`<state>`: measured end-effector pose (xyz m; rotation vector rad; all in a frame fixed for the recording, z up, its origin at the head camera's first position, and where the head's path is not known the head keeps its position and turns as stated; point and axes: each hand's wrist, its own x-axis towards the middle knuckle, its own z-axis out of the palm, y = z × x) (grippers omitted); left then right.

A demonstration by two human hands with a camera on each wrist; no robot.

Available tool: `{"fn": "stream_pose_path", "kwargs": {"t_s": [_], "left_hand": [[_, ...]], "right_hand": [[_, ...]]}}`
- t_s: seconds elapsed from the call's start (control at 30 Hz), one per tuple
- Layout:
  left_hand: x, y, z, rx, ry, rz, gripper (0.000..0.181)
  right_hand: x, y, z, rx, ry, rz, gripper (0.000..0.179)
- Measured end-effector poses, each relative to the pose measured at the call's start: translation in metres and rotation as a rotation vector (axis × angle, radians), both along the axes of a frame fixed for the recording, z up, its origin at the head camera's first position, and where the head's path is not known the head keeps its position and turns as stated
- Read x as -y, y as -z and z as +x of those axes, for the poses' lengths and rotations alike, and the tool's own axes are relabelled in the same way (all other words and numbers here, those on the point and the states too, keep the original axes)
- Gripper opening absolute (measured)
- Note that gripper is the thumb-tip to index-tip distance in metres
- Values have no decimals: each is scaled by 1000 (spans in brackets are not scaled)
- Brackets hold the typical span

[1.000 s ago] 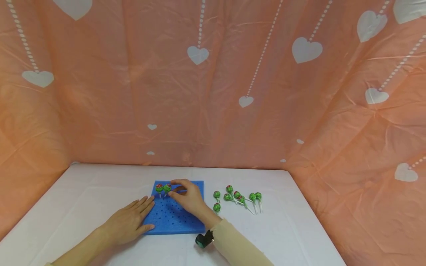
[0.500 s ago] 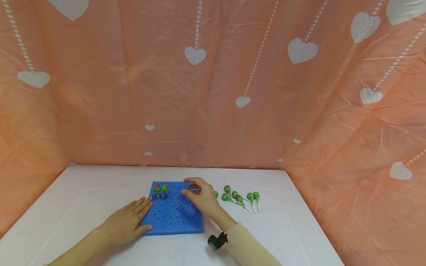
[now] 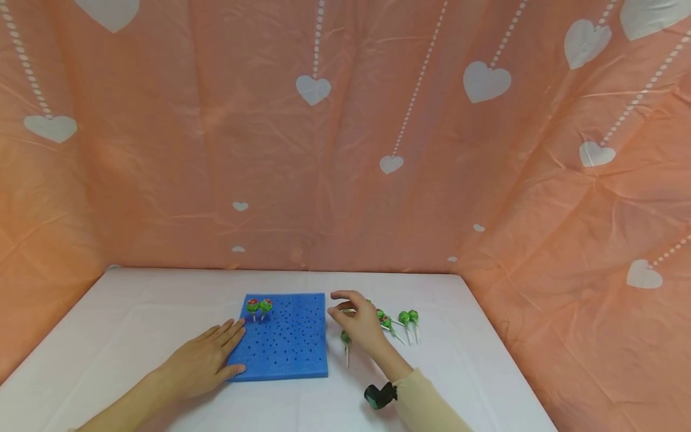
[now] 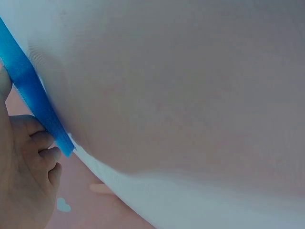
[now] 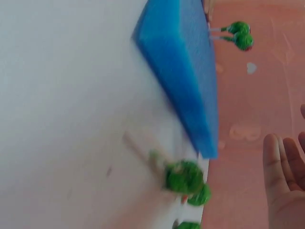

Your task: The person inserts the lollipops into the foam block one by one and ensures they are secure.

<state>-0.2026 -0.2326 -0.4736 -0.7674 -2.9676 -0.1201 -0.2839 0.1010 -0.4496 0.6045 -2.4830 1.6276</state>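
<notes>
A blue foam board (image 3: 286, 354) dotted with small holes lies on the white table. Two lollipops in green and red wrappers (image 3: 265, 305) stand upright by their sticks near its far left corner. Along the board's left edge rests my left hand (image 3: 207, 360), fingers spread straight; the left wrist view shows it against the blue foam (image 4: 35, 93). My right hand (image 3: 358, 321) hovers just past the board's right edge, thumb and fingers apart, holding nothing. Beneath it a lollipop (image 3: 346, 339) lies on the table, and the hand hides others behind it.
Several more lollipops (image 3: 405, 318) lie loose to the right of my right hand, their white sticks toward me. A black wrist camera (image 3: 380, 396) sits on my right wrist. A peach curtain with hearts (image 3: 345, 180) rises behind the table.
My right hand has left the standing lollipops and moved right, off the board, to above the loose lollipops. My left hand stays at the board's left edge.
</notes>
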Motion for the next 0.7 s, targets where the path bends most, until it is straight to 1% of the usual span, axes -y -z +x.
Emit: {"fn": "stream_pose_path", "kwargs": {"t_s": [0.17, 0.3, 0.37, 0.57, 0.7], "left_hand": [[0, 0, 0, 20, -6, 7, 77], [0, 0, -1, 34, -12, 7, 78], [1, 0, -1, 39, -13, 7, 79], [1, 0, -1, 32, -9, 6, 78], [0, 0, -1, 19, 0, 7, 77]], "right_hand": [[-17, 4, -2, 21, 51, 41, 32], [-28, 10, -4, 40, 72, 131, 32], [-32, 12, -5, 46, 64, 179, 31], [-39, 17, -7, 87, -8, 264, 27], [-42, 20, -7, 63, -18, 373, 27]]}}
